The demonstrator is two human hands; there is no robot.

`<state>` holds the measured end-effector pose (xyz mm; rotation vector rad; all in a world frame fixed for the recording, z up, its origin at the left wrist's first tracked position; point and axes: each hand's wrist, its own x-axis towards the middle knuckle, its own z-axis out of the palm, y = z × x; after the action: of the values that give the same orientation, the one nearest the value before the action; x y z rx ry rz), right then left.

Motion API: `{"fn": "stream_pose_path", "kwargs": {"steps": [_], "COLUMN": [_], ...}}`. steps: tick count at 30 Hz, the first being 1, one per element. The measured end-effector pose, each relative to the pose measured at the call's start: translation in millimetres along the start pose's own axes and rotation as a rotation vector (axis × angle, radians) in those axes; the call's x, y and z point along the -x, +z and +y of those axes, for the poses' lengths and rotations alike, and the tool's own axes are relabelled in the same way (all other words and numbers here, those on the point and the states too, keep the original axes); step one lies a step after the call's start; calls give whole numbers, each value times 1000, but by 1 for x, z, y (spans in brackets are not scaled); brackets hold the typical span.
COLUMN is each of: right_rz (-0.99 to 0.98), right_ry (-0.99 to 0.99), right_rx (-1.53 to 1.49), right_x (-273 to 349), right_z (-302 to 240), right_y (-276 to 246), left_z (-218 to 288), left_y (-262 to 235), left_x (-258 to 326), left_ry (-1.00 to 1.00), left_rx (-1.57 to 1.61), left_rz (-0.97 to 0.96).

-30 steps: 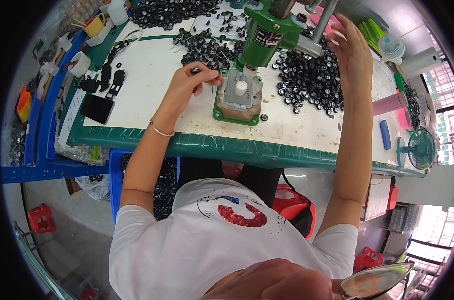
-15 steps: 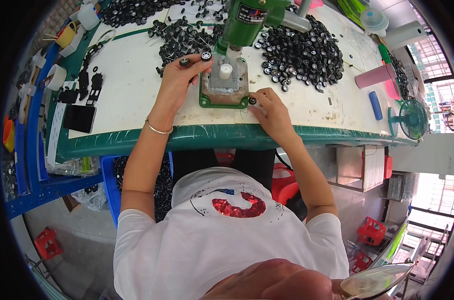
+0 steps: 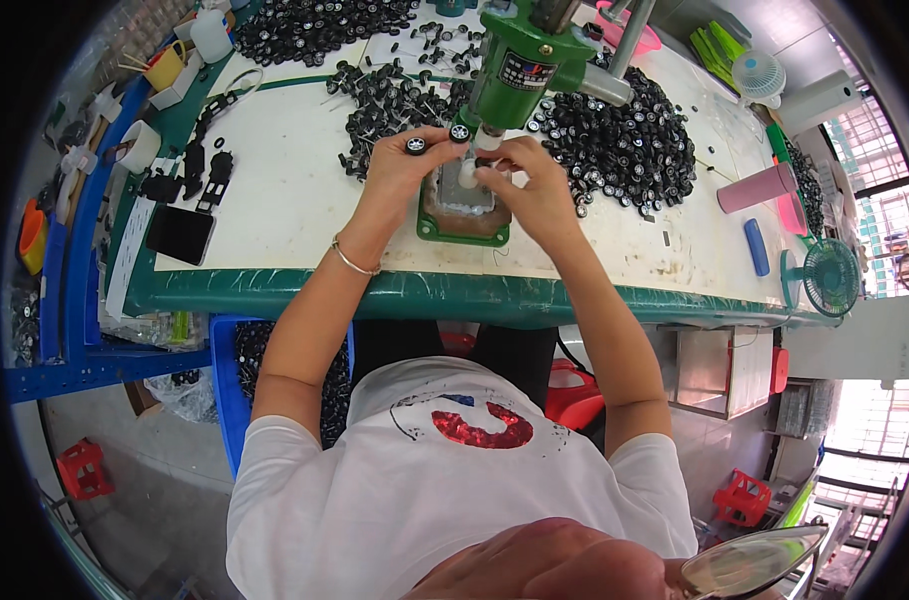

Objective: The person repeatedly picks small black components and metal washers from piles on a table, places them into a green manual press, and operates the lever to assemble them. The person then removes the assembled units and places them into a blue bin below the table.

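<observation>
My left hand is closed on small black toy wheels with silver hubs; one wheel shows over its knuckles and another wheel at its fingertips. My right hand has its fingers pinched together beside the short white post of a green bench press. Whatever lies between those fingertips is hidden. Both hands meet over the press's metal base, just under its ram.
Heaps of black wheels lie right of the press, with wheels on axles to its left. A dark phone rests near the left edge. On the right stand a pink cup and a green fan.
My right hand has moved from the base's right front corner, where it held a wheel, up to the white post. My left hand has shifted right toward it, still holding wheels.
</observation>
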<state>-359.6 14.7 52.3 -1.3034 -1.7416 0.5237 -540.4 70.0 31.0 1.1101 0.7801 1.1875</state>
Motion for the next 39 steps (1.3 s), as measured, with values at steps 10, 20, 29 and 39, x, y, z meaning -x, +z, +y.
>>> {"fn": "stream_pose_path", "kwargs": {"steps": [10, 20, 29, 39], "right_rz": [-47, 323, 423, 171], "right_ry": [156, 223, 176, 25], "right_rx": [-109, -345, -661, -823], "right_x": [2, -53, -170, -225], "right_z": [15, -2, -142, -85], "right_y": [13, -125, -138, -160], "left_z": [3, -7, -12, -11], "left_y": [2, 18, 19, 16], "left_x": [4, -4, -8, -9], "left_ry": [11, 209, 168, 189], "left_rx": [-84, -166, -83, -37], "left_rz": [-89, -155, -185, -204]}}
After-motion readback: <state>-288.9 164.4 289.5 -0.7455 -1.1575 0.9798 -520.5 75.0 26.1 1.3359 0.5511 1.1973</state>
